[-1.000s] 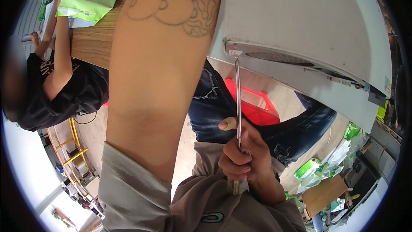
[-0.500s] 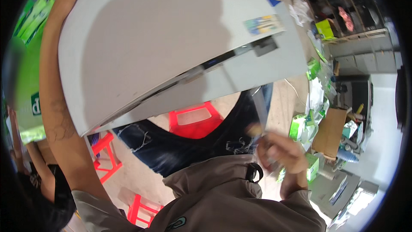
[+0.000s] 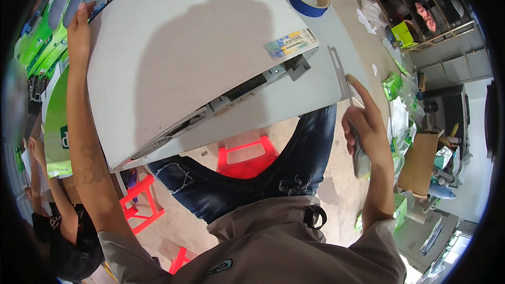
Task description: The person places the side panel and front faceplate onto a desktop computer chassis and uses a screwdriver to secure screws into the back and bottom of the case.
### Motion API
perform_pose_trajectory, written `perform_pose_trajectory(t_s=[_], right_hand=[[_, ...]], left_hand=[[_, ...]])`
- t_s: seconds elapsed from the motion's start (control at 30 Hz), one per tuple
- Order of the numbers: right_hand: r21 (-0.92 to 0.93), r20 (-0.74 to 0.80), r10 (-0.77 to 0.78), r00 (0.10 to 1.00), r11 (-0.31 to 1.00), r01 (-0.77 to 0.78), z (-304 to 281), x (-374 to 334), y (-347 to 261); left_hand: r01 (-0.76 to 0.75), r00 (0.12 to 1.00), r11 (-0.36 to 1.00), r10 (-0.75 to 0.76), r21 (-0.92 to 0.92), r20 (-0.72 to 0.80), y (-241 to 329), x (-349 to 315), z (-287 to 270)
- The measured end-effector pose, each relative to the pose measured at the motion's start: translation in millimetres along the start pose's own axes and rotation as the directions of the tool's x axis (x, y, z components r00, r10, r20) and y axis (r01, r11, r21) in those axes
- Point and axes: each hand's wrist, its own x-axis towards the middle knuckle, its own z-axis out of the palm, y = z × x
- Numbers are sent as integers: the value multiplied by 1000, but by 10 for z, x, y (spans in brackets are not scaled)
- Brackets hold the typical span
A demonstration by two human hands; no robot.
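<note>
A white desktop computer case (image 3: pixel 115 100) lies on its side before me, with a vent grille, labels and an exposed edge of metal ports. My left hand (image 3: pixel 80 29) is at its far left edge, fingers curled around that side; the contact is partly hidden. My right hand (image 3: pixel 368 123) is closed around the handle of a screwdriver (image 3: pixel 361 160), its index finger stretched along the long thin shaft. The shaft points away from me over the right edge of the grey table (image 3: pixel 321 87), apart from the case.
A roll of blue tape (image 3: pixel 309 0) sits at the far right of the table. Red plastic stools (image 3: pixel 248 164) stand below. Green packages (image 3: pixel 52 47) are stacked at left, where another person's arm (image 3: pixel 66 215) shows. On the right are a cardboard box (image 3: pixel 418 163) and littered wrappers.
The screwdriver and my right hand have moved up and away from my body toward the table's right edge. More of the case's far end shows, and the blur is gone.
</note>
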Motion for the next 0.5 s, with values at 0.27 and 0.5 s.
perform_pose_trajectory(t_s=[0.27,0.5], right_hand=[[109,227,-7,974,994,-18,51,-676,186],[115,670,72,738,973,-199,639,-647,45]], left_hand=[[-107,938,992,76,-72,-339,1218,-2337,-650],[622,776,433,-453,-653,439,1826,-3633,25]])
